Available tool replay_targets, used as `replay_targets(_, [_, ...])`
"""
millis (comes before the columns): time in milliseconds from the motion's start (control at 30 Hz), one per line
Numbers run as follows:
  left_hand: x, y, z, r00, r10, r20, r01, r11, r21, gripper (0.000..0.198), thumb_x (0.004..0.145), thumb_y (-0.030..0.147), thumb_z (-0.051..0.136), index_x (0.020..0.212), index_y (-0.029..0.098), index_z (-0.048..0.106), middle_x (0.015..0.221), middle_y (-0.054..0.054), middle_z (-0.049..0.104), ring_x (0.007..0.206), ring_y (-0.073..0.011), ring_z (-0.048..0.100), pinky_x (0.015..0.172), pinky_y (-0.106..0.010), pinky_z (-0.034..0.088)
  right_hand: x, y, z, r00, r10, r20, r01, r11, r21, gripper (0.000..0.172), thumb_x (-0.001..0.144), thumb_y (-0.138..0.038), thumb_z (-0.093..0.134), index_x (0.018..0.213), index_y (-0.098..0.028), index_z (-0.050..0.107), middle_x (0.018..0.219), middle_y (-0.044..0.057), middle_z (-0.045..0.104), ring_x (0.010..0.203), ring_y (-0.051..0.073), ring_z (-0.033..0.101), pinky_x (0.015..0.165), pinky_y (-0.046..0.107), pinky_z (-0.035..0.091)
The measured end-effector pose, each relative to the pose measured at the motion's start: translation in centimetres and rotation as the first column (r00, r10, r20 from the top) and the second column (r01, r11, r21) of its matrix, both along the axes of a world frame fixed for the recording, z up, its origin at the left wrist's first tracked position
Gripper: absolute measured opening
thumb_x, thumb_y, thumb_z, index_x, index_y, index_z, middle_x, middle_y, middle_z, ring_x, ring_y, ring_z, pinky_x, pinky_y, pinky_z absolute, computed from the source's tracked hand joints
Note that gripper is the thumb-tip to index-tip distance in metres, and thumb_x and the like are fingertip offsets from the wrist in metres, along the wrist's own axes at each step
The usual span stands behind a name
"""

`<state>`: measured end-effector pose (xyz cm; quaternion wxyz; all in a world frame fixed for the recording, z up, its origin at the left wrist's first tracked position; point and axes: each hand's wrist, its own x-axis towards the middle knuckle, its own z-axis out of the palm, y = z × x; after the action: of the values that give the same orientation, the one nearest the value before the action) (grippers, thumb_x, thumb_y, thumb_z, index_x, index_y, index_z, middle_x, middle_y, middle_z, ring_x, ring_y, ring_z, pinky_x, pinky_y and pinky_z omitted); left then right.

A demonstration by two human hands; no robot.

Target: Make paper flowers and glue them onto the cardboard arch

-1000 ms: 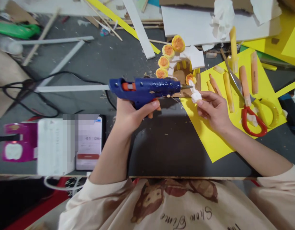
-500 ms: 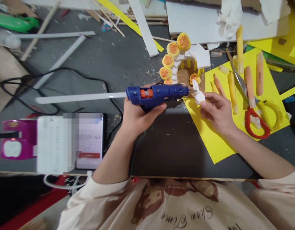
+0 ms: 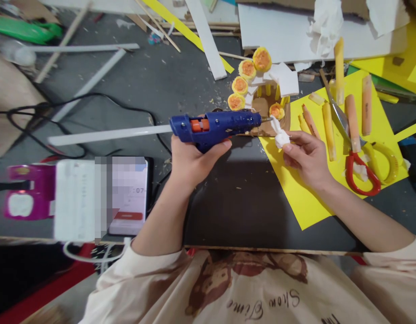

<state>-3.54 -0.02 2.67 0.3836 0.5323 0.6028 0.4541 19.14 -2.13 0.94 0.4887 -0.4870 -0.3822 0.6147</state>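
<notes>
My left hand (image 3: pixel 194 162) is wrapped round a blue hot glue gun (image 3: pixel 217 126), with a long white glue stick (image 3: pixel 109 134) out of its back end. The gun's metal nozzle points right, close to the narrow upper end of a crumpled piece of white tissue (image 3: pixel 281 137); whether they touch I cannot tell. My right hand (image 3: pixel 307 159) pinches that tissue between thumb and fingers. Just behind stands a small cardboard craft model (image 3: pixel 261 101) edged with white blocks and yellow-and-orange discs (image 3: pixel 239 85). One more such disc (image 3: pixel 276 110) sits near the tissue tip. The glue gun hides the model's lower left.
On the right, a yellow sheet (image 3: pixel 304 202) bears red-and-yellow scissors (image 3: pixel 363 177) and several crayon-like sticks (image 3: pixel 367 105). A phone (image 3: pixel 130 198), a white box (image 3: pixel 74 200) and a magenta device (image 3: pixel 30 191) lie at left. A black cable (image 3: pixel 127 100) loops across the table behind them.
The glue gun has moved slightly left and up, its nozzle now nearer the tissue's upper tip. My right hand keeps its pinch on the tissue. The view has shifted a little.
</notes>
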Motion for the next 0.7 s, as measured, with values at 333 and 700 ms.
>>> replay_targets(333, [-0.1,0.9,-0.9,0.973,0.206,0.102,-0.216,0.972,0.098,0.026,0.048,0.023,0.077,0.062,0.016,0.056,0.053,0.004,0.056,0.039,-0.0066,0.043,0.039,-0.022,0.038,0.0,0.3,0.6,0.989,0.033,-0.143,-0.037,0.999,-0.026,0.030,0.059,-0.040,0.088,0.080,-0.024,0.074,0.065,-0.005,0.068,0.041,0.005,0.052,0.036,0.017,0.037])
replay_targets(700, [-3.8,4.4,-2.4,0.809,0.465,0.359,-0.419,0.885,-0.202,0.022,0.063,0.027,0.064,0.069,0.021,0.044,0.058,0.005,0.042,0.048,-0.0079,0.041,0.045,-0.024,0.039,0.4,0.7,0.6,0.968,0.063,-0.243,-0.081,0.995,-0.066,0.026,0.063,-0.036,0.084,0.080,-0.023,0.071,0.068,-0.005,0.069,0.043,0.004,0.053,0.037,0.016,0.038])
